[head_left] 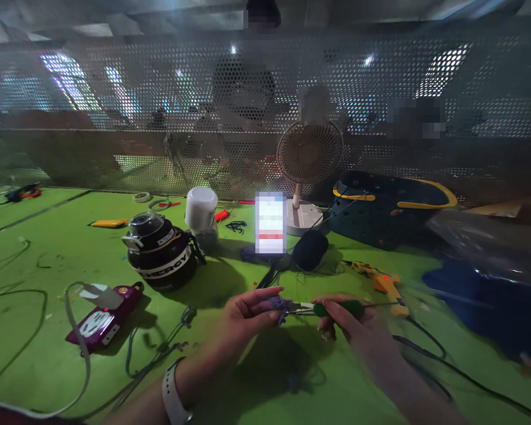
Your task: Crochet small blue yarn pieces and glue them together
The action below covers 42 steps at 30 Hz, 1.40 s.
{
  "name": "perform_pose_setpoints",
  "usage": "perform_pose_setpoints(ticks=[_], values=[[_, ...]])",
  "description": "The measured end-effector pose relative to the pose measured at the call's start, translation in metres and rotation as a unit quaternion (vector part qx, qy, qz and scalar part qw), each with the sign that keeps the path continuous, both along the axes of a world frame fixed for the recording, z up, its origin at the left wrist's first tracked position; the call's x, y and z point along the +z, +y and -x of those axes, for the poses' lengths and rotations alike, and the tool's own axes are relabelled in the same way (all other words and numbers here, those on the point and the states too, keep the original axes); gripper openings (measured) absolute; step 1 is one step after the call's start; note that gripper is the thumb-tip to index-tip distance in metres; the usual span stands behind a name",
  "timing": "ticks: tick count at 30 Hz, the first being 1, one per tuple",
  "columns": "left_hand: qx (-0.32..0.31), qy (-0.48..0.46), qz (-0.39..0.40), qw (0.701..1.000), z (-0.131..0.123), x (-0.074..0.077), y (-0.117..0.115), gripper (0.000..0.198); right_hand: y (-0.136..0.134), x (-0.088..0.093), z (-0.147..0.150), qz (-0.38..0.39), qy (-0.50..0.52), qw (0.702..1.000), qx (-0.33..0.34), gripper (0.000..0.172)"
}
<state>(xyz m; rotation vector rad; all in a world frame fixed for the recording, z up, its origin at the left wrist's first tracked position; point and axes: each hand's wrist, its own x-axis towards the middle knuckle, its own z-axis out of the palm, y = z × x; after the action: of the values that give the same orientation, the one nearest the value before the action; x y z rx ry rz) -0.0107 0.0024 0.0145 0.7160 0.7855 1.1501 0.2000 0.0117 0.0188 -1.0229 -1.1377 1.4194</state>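
My left hand pinches a small purple crocheted piece between thumb and fingers above the green table. My right hand grips a green-handled crochet hook, with its metal tip pointing left into the purple piece. Both hands are closed and almost touch. A dark ball of yarn lies just behind them, with thin thread running toward the work. A white watch band sits on my left wrist.
A black round jug, a white jar, a propped phone, a small desk fan and a dark perforated bag stand behind. A magenta power strip lies at left, a yellow glue gun at right; cables cross the table.
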Motion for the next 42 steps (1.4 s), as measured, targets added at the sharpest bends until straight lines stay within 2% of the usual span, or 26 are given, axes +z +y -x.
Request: perform_pose_setpoints(ticks=[10,20,30,36,39,42], values=[[0.004,0.002,-0.001,1.0,-0.001,0.003,0.0,0.037,-0.005,0.002,0.001,-0.02,-0.044,0.999,-0.011,0.028],[0.003,0.009,-0.001,1.0,-0.001,0.004,0.0,0.038,-0.011,0.013,0.007,-0.019,-0.042,0.998,-0.042,0.027],[0.006,0.038,-0.011,0.999,-0.002,0.001,-0.002,0.037,-0.013,0.019,0.01,-0.015,-0.048,0.998,-0.037,0.027],[0.001,0.051,-0.014,0.999,-0.002,-0.001,-0.002,0.039,-0.007,0.007,0.004,-0.018,-0.042,0.999,-0.014,0.027],[-0.006,0.023,0.001,1.0,-0.001,0.001,-0.002,0.039,-0.001,-0.004,0.002,0.026,0.01,1.0,-0.004,0.03],[-0.013,-0.011,0.011,1.0,-0.001,0.002,-0.003,0.04,0.001,-0.011,0.006,0.103,0.082,0.991,-0.008,0.028]])
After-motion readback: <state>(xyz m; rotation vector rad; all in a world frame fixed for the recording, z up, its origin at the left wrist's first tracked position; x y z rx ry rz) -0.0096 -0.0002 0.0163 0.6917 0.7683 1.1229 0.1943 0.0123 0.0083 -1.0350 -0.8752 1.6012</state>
